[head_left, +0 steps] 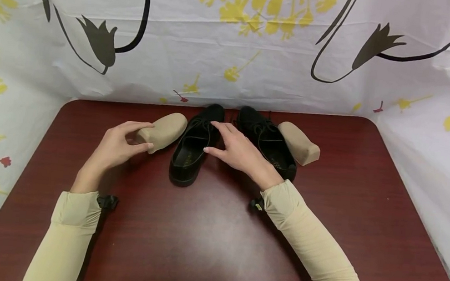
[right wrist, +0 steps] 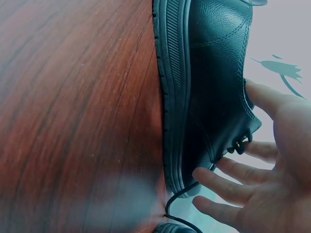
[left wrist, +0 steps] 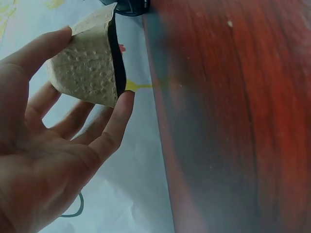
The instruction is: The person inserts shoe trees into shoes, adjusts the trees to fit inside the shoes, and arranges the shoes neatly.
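At the back left of the table, my left hand [head_left: 119, 141] holds a beige moulded-paper shoe insert [head_left: 168, 130] by its squared end. The left wrist view shows the insert's dimpled end [left wrist: 87, 63] between thumb and fingers, its dark underside off the table. To its right stands a black lace-up shoe [head_left: 182, 172], toe to the back. My right hand [head_left: 240, 149] is at that shoe's right side; in the right wrist view its thumb is at the opening and its fingers lie loosely by the laces. A second black shoe [head_left: 264, 135] stands behind that hand, partly hidden.
Another beige insert [head_left: 300, 144] leans close against the right shoe's outer side. The dark red table [head_left: 206, 239] ends at a white patterned curtain [head_left: 234, 54] behind the shoes. A black shoelace [right wrist: 168, 206] hangs down near the toe in the right wrist view.
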The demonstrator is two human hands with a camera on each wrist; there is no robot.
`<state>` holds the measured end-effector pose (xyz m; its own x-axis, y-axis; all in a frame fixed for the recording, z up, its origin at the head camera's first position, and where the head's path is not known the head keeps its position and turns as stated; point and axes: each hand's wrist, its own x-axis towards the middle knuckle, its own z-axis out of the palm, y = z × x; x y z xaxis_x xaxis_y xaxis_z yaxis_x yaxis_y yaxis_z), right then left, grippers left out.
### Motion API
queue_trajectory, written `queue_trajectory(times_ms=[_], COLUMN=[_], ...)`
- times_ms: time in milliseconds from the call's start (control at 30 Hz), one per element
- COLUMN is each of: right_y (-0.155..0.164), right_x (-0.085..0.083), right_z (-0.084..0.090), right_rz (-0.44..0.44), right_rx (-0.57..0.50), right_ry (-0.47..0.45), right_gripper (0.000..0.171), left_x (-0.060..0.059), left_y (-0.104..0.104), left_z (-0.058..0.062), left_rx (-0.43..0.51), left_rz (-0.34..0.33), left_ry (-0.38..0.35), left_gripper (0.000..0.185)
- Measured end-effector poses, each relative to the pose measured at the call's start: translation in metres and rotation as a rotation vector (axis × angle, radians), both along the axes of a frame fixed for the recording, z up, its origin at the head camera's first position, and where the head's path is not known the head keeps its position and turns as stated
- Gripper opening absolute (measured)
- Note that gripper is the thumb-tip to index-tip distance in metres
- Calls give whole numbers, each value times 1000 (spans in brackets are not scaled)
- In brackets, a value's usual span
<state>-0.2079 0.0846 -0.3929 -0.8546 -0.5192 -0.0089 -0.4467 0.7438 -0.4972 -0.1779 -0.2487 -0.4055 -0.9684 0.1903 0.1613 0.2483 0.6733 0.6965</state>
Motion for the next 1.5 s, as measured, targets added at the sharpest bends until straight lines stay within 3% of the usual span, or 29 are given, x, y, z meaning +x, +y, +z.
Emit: queue_trajectory(times_ms=[600, 1133, 1400, 1500], right_y=[-10, -18, -11, -8], right_x=[-5, -10, -8, -7], right_z=[-5, -3, -5, -7], right_rz=[-25, -48, -63, -69], right_rx=[-60, -89, -102, -106], right_ry=[19, 24, 29, 33], right_gripper=[77, 59, 57, 57], left_x=[13, 23, 27, 32], left_y=[9, 13, 20, 25], left_z=[7, 21, 22, 27], left_rx=[91, 85, 158, 173], left_rz=[72, 71, 49, 23], left_ry=[191, 216, 212, 232], left_gripper=[46, 46, 49, 49])
